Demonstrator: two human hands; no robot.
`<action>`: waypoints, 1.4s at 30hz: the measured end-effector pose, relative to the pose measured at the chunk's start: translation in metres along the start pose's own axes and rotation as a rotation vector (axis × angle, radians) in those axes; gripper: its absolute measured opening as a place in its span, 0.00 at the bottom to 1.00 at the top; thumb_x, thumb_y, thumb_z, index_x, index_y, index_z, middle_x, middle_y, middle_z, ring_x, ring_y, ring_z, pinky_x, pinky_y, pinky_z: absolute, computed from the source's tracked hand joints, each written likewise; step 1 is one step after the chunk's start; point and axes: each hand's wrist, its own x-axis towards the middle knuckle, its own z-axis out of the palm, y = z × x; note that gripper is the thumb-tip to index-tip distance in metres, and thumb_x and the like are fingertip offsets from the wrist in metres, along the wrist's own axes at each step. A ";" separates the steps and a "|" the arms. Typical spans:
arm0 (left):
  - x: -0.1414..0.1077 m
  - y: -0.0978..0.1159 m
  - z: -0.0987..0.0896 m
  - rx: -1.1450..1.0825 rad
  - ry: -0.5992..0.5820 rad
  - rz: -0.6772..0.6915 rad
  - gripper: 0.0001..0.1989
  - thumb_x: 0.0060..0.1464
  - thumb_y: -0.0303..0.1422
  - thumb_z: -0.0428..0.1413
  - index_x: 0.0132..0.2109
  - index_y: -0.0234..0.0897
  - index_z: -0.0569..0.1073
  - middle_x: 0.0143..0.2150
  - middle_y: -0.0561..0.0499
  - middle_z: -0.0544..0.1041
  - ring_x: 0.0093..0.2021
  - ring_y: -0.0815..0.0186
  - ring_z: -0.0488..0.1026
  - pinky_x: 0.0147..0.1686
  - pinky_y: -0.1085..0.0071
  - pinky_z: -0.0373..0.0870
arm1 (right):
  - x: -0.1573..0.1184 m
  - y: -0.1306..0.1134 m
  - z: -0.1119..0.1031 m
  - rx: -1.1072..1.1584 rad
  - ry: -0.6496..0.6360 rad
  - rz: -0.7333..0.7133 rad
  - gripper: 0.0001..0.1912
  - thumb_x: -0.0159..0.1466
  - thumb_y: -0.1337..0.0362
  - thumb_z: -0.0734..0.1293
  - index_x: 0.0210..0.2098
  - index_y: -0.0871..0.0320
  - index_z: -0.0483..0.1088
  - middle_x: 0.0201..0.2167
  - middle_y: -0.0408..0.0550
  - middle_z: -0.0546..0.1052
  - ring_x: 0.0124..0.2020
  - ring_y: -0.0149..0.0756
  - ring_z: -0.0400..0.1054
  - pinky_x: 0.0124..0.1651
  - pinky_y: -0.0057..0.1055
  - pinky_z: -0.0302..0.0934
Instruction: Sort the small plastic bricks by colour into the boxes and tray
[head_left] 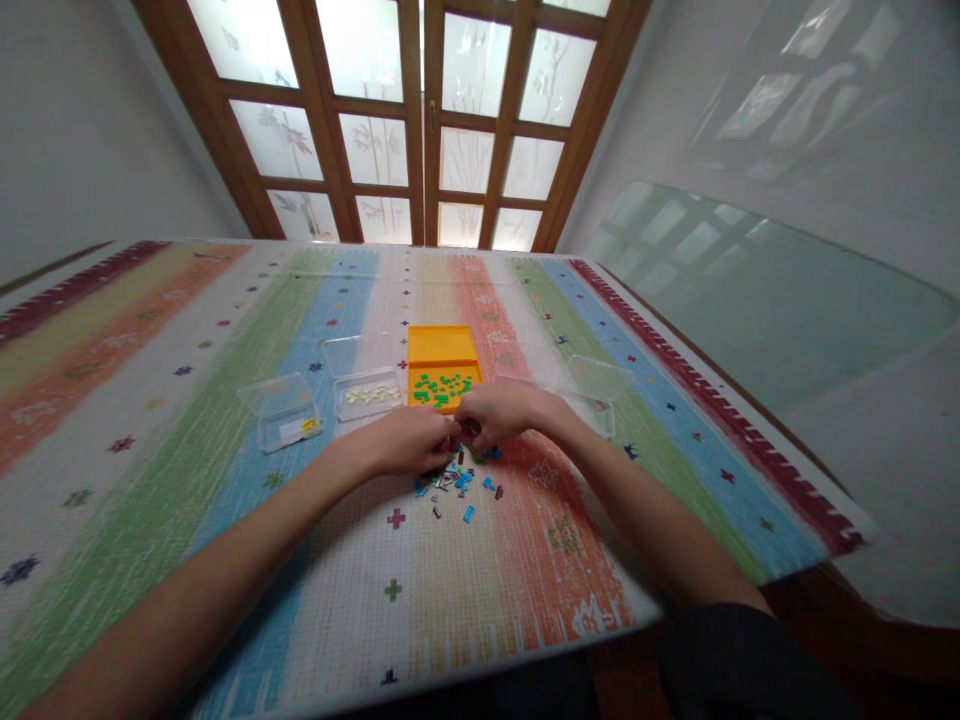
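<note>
Farthest left of the hands, beyond the left forearm, stands a small clear box (262,436), lid raised on its far side; it contains yellow pieces (309,425) at the end nearer the hands and a pale patch of uncertain nature. Next rightward, just beyond the left wrist, a second clear box (339,402), also open, contains scattered cream pieces (373,393). The left hand (420,438) has its fingers curled, tips directed rightward toward the other hand. Directly beyond both hands lies an orange box (442,345), its long axis running away from the person, lid folded back at the far end; green pieces (431,398) are spread through its near half. On the near side of the fingertips, partly beneath them, is a pile of loose pieces (463,480), mainly blue, grey and dark brown, pointing in mixed directions. Nearest the person, a blue piece (469,514) has its long axis slanting away and slightly right; to its left, a small grey piece (437,512) slants away and left. The right hand (495,412) is bent inward, fingers curled; the hands meet or nearly meet, and whether either grips a piece cannot be told. Right of it, a further clear box (610,422) is partly hidden by the wrist, contents indeterminable.
</note>
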 end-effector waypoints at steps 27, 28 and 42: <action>0.001 -0.001 -0.001 -0.005 0.057 -0.002 0.08 0.56 0.26 0.55 0.34 0.37 0.79 0.29 0.49 0.81 0.28 0.66 0.73 0.29 0.72 0.62 | -0.037 0.008 0.038 0.162 0.189 -0.067 0.06 0.63 0.71 0.70 0.39 0.61 0.79 0.31 0.45 0.77 0.30 0.31 0.66 0.34 0.28 0.55; 0.001 -0.002 0.000 -0.005 0.058 0.001 0.08 0.56 0.26 0.55 0.33 0.37 0.79 0.29 0.49 0.81 0.28 0.66 0.73 0.29 0.72 0.62 | -0.038 0.008 0.041 0.172 0.209 -0.067 0.06 0.63 0.71 0.69 0.39 0.61 0.78 0.32 0.45 0.77 0.30 0.31 0.65 0.34 0.27 0.54; 0.001 -0.006 0.005 -0.009 0.084 0.005 0.07 0.55 0.27 0.55 0.32 0.38 0.78 0.27 0.50 0.79 0.25 0.66 0.71 0.27 0.72 0.61 | -0.037 0.000 0.051 0.191 0.320 -0.042 0.07 0.61 0.68 0.70 0.40 0.59 0.75 0.36 0.48 0.78 0.35 0.35 0.68 0.38 0.29 0.58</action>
